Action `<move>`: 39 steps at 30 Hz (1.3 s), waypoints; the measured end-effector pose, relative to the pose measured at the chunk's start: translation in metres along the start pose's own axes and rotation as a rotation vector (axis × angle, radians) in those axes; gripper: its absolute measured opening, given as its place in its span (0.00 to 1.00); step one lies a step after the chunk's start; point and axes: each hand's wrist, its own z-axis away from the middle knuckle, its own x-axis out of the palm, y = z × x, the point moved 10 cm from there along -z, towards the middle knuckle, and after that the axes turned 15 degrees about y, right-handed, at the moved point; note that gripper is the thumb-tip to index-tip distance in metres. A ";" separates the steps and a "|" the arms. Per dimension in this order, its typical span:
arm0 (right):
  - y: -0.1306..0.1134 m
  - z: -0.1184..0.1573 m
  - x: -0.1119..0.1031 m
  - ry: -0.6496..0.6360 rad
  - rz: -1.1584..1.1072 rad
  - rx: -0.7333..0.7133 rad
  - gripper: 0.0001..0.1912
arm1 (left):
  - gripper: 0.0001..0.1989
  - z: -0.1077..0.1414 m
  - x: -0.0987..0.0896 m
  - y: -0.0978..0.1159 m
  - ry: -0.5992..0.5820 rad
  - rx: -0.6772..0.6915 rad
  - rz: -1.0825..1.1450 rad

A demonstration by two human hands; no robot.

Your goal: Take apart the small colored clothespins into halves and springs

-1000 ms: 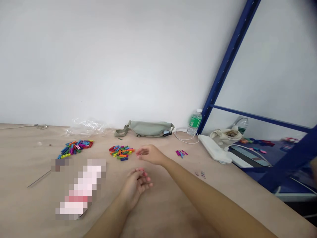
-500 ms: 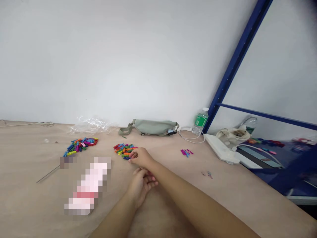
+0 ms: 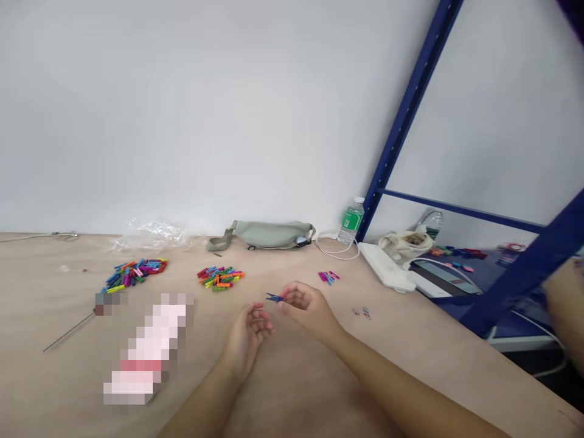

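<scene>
My right hand (image 3: 306, 305) pinches a dark blue clothespin (image 3: 274, 297) above the table, its jaws pointing left. Just left of it, my left hand (image 3: 252, 331) is held with its fingers apart and curled, holding nothing. Beyond my left hand lies a pile of mixed-colour clothespins (image 3: 221, 278). A larger colourful pile (image 3: 132, 274) is farther left. To the right is a small group of purple, pink and blue clothespins (image 3: 328, 277). Several small metal-looking pieces (image 3: 366, 312) lie right of my right hand.
A grey-green pouch (image 3: 274, 235), a bottle (image 3: 352, 220) and a white cable stand along the wall. Clear plastic (image 3: 152, 235) and a thin rod (image 3: 68, 331) are at left. Blue frame bars (image 3: 406, 115) rise at right, where a person's arm (image 3: 566, 304) shows.
My right hand has moved right, away from the middle pile, and now holds the dark blue clothespin clear of it. My hands are farther apart. A person's arm has appeared at right. The view has shifted.
</scene>
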 end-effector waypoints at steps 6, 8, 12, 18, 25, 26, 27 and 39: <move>0.011 0.036 -0.047 0.070 -0.114 0.120 0.13 | 0.12 0.012 0.015 0.001 -0.130 0.113 -0.203; 0.014 0.043 -0.046 0.044 -0.125 0.127 0.12 | 0.13 0.017 0.018 -0.002 -0.160 0.153 -0.305; 0.002 0.053 -0.036 -0.043 -0.118 0.017 0.10 | 0.12 0.028 0.026 -0.006 -0.205 0.187 -0.487; -0.021 0.064 -0.035 -0.019 -0.006 -0.137 0.13 | 0.09 0.041 0.038 -0.011 -0.317 0.157 -0.605; -0.017 0.066 -0.036 -0.033 0.114 -0.109 0.07 | 0.09 0.030 0.026 -0.007 -0.211 0.196 -0.575; -0.015 0.066 -0.036 -0.037 0.146 -0.103 0.06 | 0.09 0.029 0.025 -0.006 -0.206 0.202 -0.580; -0.014 0.065 -0.037 -0.040 0.176 -0.099 0.05 | 0.09 0.029 0.024 -0.006 -0.201 0.209 -0.586; -0.022 0.076 -0.020 -0.234 0.377 -0.286 0.13 | 0.08 0.031 0.024 -0.013 -0.283 0.177 -0.639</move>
